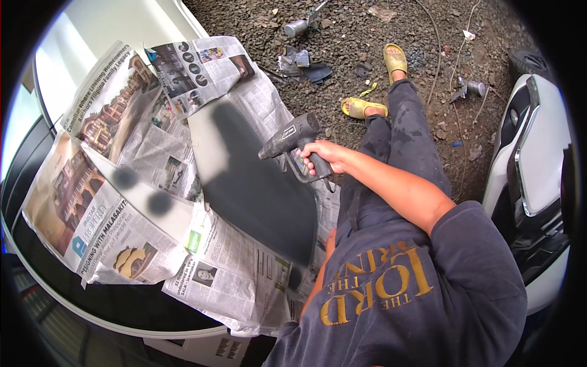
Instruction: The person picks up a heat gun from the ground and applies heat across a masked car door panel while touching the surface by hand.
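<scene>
My right hand point(323, 158) is wrapped round the handle of a dark heat gun point(286, 136). Its nozzle points left, above a dark grey painted patch point(257, 189) on a white vehicle panel. The nozzle appears apart from the surface. Sheets of newspaper point(226, 275) border the patch on several sides. Farther left, a bare white strip point(136, 191) between newspapers carries two blurred dark grey spots. My left arm point(323, 269) hangs beside my body, close to the panel's lower edge; its fingers are hidden.
Gravel ground point(244, 21) lies beyond the panel, under my yellow slippers point(396, 63). A spray gun with a metal cup point(296, 28) and crumpled dark scraps point(295, 60) lie there. A cable point(438, 55) crosses the gravel. At right stands a white and black vehicle part point(541, 147).
</scene>
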`<state>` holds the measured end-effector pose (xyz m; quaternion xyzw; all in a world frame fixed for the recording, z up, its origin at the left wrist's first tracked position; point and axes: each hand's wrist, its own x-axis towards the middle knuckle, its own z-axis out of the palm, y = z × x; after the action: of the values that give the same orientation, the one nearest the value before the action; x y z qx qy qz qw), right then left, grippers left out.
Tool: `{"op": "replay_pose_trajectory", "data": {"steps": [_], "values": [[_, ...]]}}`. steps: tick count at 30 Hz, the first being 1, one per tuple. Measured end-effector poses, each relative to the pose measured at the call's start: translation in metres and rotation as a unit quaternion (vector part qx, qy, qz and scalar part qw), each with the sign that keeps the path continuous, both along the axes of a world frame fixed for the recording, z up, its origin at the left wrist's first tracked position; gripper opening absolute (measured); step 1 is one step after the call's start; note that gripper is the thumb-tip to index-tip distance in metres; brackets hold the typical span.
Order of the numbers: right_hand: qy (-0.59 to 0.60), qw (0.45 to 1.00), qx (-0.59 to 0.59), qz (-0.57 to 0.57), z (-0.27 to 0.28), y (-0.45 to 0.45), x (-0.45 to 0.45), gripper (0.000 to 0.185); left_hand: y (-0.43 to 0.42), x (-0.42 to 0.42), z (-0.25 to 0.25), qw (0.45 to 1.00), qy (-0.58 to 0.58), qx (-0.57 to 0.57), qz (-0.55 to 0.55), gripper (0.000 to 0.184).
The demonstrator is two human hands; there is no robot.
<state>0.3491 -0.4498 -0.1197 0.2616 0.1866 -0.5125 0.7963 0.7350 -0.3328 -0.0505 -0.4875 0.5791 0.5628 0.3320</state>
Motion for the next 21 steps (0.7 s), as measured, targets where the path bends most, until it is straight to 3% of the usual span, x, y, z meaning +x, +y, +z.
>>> {"op": "replay_pose_trajectory", "data": {"steps": [6, 11, 14, 17, 21], "values": [[0.027, 0.994, -0.089, 0.056, 0.048, 0.020, -0.009, 0.019, 0.006, -0.006, -0.006, 1.000, 0.017, -0.010, 0.013, 0.039], [0.130, 0.973, -0.142, 0.124, 0.091, 0.035, -0.014, 0.026, 0.008, -0.014, -0.023, 0.998, 0.045, -0.031, 0.031, 0.039], [0.223, 0.930, -0.200, 0.213, 0.124, 0.035, -0.022, 0.009, 0.008, -0.020, -0.043, 0.995, 0.071, -0.047, 0.045, 0.039], [0.342, 0.835, -0.308, 0.301, 0.143, 0.031, -0.021, 0.010, 0.010, -0.024, -0.067, 0.989, 0.104, -0.078, 0.064, 0.039], [0.403, 0.804, -0.346, 0.267, 0.202, 0.024, -0.017, 0.013, 0.020, -0.025, -0.108, 0.969, 0.155, -0.157, 0.107, 0.039]]}}
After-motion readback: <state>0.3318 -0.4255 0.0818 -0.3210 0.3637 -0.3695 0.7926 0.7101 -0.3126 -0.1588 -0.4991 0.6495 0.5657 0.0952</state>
